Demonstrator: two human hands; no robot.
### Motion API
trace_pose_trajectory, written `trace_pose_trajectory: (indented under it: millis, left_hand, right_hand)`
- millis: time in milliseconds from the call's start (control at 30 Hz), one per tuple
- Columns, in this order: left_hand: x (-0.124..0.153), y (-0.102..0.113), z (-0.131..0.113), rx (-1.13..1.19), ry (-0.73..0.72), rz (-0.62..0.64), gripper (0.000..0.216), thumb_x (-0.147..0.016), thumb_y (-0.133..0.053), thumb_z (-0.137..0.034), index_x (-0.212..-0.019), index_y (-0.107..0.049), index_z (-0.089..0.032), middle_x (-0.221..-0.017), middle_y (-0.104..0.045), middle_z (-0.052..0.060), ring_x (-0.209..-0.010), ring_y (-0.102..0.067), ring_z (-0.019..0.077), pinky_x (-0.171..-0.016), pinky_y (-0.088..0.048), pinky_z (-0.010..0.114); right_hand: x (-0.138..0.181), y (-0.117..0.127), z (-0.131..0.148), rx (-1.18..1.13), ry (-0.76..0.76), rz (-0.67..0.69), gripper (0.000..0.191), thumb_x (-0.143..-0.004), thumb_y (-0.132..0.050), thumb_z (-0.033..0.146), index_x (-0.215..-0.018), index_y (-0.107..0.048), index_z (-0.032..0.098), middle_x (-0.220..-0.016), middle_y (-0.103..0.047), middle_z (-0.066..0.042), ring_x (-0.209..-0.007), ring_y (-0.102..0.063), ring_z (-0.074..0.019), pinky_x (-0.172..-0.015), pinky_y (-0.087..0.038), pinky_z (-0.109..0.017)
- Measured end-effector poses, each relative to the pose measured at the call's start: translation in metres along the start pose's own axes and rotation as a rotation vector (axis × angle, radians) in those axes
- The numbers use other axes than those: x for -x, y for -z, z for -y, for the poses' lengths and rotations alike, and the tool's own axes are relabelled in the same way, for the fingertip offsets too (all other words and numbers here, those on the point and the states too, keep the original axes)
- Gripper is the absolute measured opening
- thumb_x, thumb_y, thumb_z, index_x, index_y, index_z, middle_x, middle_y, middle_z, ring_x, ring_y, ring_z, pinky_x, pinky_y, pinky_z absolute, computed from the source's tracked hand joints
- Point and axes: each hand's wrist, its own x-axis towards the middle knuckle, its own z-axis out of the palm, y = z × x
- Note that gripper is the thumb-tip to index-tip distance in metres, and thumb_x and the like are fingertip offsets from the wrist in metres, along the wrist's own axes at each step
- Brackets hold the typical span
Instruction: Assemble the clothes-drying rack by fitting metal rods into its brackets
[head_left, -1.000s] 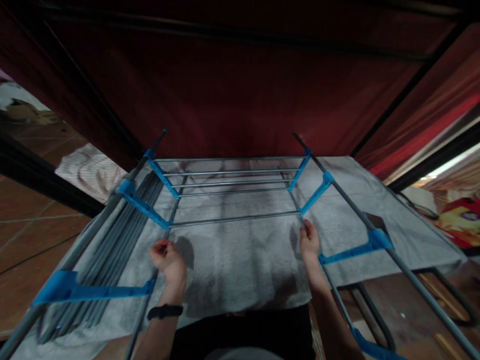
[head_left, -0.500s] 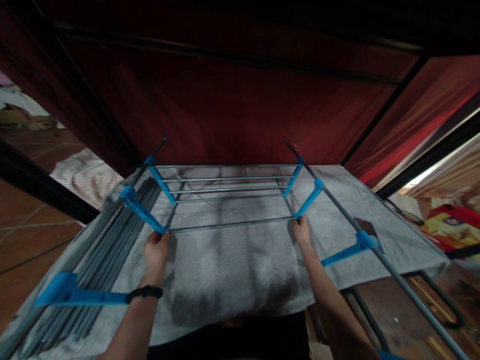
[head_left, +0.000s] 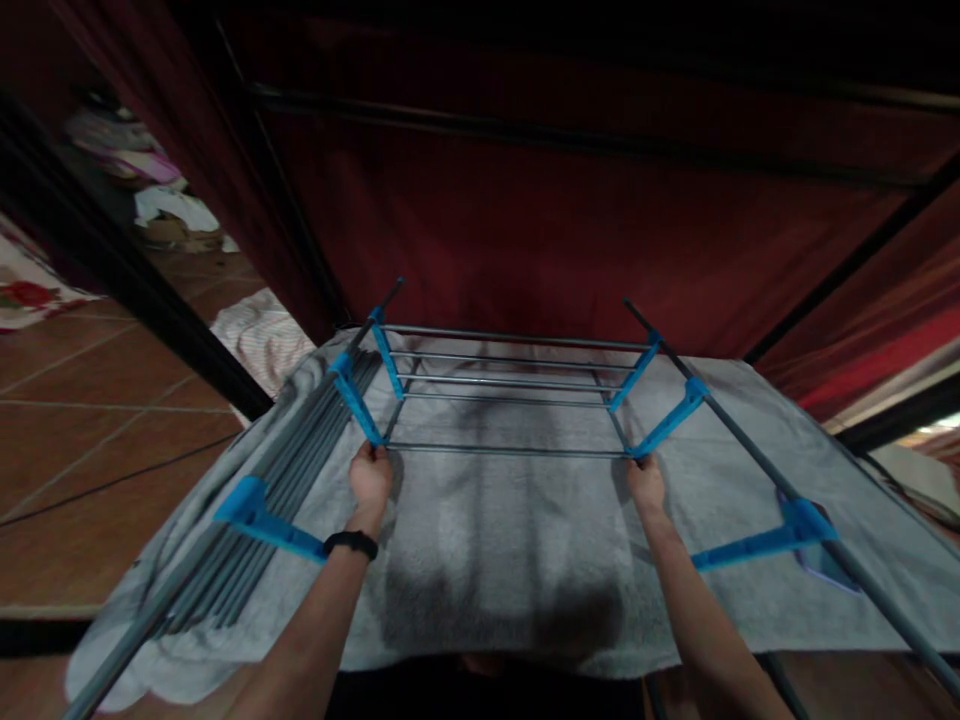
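Note:
A partly assembled rack of grey metal tubes [head_left: 507, 451] joined by blue plastic brackets stands on a grey cloth [head_left: 487, 540]. My left hand [head_left: 370, 478] is closed at the lower end of a left blue bracket [head_left: 358, 402], where the front crossbar meets it. At the opposite corner, my right hand [head_left: 646, 482] pinches the lower end of a right blue bracket [head_left: 670, 419]. Both hands partly hide these joints. Several crossbars span the rack's far part. Closer to me, a blue bracket [head_left: 264, 522] juts inward by my left wrist, and another [head_left: 780, 538] lies right of my right forearm.
Several loose grey tubes [head_left: 296, 505] lie side by side on the cloth at the left. A phone [head_left: 829, 568] rests under the right side tube. Dark red fabric [head_left: 480, 230] on a black frame rises behind. Tiled floor [head_left: 112, 420] shows at the left.
My view has turned to the left, so the rack and both hands appear farther right. Both hands stay at the same two corners of the rack.

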Motion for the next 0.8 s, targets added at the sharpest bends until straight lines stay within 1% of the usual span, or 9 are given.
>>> trace_pose_trajectory:
  millis: [100, 200, 267, 367, 467, 533, 600, 667, 800]
  left_hand:
    - [-0.001, -0.003, 0.001, -0.021, 0.013, -0.011, 0.008, -0.095, -0.067, -0.021, -0.096, -0.073, -0.026, -0.091, -0.082, 0.010, -0.110, -0.084, 0.0357, -0.097, -0.062, 0.041]
    - [-0.004, -0.006, 0.001, -0.045, 0.029, -0.003, 0.007, -0.099, -0.069, -0.021, -0.097, -0.073, -0.025, -0.091, -0.082, 0.012, -0.109, -0.084, 0.0357, -0.095, -0.061, 0.041]
    - [-0.007, -0.007, 0.001, -0.057, 0.041, 0.010, 0.007, -0.100, -0.071, -0.020, -0.095, -0.073, -0.026, -0.089, -0.081, 0.013, -0.108, -0.084, 0.0370, -0.093, -0.060, 0.042]
    - [-0.009, -0.008, 0.000, -0.061, 0.043, 0.029, 0.009, -0.099, -0.072, -0.020, -0.093, -0.073, -0.026, -0.088, -0.081, 0.013, -0.107, -0.084, 0.0376, -0.092, -0.061, 0.043]
    - [-0.007, -0.007, 0.003, -0.052, 0.023, 0.035, 0.008, -0.100, -0.072, -0.020, -0.096, -0.074, -0.026, -0.090, -0.083, 0.012, -0.107, -0.084, 0.0349, -0.094, -0.062, 0.041]
    - [-0.005, -0.006, 0.006, -0.043, 0.009, 0.032, 0.008, -0.099, -0.072, -0.019, -0.099, -0.076, -0.026, -0.094, -0.084, 0.012, -0.109, -0.084, 0.0342, -0.096, -0.063, 0.041]
    - [-0.003, -0.006, 0.010, -0.037, 0.001, 0.027, 0.008, -0.098, -0.072, -0.019, -0.101, -0.078, -0.024, -0.098, -0.086, 0.014, -0.112, -0.084, 0.0346, -0.099, -0.063, 0.041]
    - [-0.003, -0.006, 0.011, -0.030, 0.004, 0.025, 0.009, -0.097, -0.074, -0.019, -0.102, -0.080, -0.023, -0.101, -0.087, 0.016, -0.112, -0.085, 0.0349, -0.100, -0.064, 0.042]
    - [-0.005, -0.005, 0.008, -0.022, 0.014, 0.036, 0.010, -0.098, -0.075, -0.020, -0.105, -0.081, -0.022, -0.101, -0.087, 0.015, -0.107, -0.085, 0.0344, -0.098, -0.065, 0.043]
  right_hand:
    - [0.000, -0.001, 0.000, 0.022, -0.040, 0.011, 0.041, -0.098, -0.056, 0.037, -0.128, -0.079, 0.020, -0.104, -0.083, -0.018, -0.116, -0.084, -0.0435, -0.101, -0.066, -0.053]
    - [-0.001, -0.001, -0.003, 0.032, -0.055, 0.023, 0.040, -0.095, -0.061, 0.038, -0.127, -0.078, 0.020, -0.110, -0.084, -0.020, -0.115, -0.084, -0.0431, -0.103, -0.065, -0.052]
    - [-0.003, 0.001, -0.007, 0.037, -0.060, 0.037, 0.038, -0.092, -0.064, 0.038, -0.124, -0.077, 0.022, -0.109, -0.084, -0.020, -0.113, -0.084, -0.0427, -0.103, -0.065, -0.053]
    - [-0.008, 0.001, -0.018, 0.005, -0.027, 0.069, 0.037, -0.089, -0.062, 0.038, -0.120, -0.075, 0.024, -0.106, -0.084, -0.019, -0.112, -0.083, -0.0438, -0.103, -0.065, -0.055]
    - [-0.011, -0.002, -0.035, -0.051, 0.029, 0.086, 0.048, -0.084, -0.060, 0.041, -0.126, -0.074, 0.023, -0.106, -0.083, -0.018, -0.110, -0.083, -0.0449, -0.101, -0.066, -0.057]
    - [-0.010, -0.006, -0.045, -0.072, 0.057, 0.085, 0.060, -0.081, -0.060, 0.044, -0.136, -0.072, 0.023, -0.113, -0.084, -0.018, -0.110, -0.083, -0.0449, -0.101, -0.067, -0.057]
    - [-0.007, -0.009, -0.052, -0.076, 0.085, 0.090, 0.071, -0.079, -0.060, 0.047, -0.146, -0.069, 0.023, -0.124, -0.084, -0.018, -0.114, -0.083, -0.0451, -0.105, -0.067, -0.058]
    - [-0.005, -0.010, -0.055, -0.064, 0.105, 0.098, 0.078, -0.078, -0.060, 0.049, -0.151, -0.067, 0.024, -0.132, -0.083, -0.019, -0.118, -0.083, -0.0458, -0.108, -0.067, -0.058]
    - [-0.002, -0.008, -0.051, -0.039, 0.127, 0.112, 0.082, -0.079, -0.059, 0.051, -0.157, -0.065, 0.028, -0.136, -0.083, -0.017, -0.127, -0.083, -0.0458, -0.112, -0.069, -0.058]
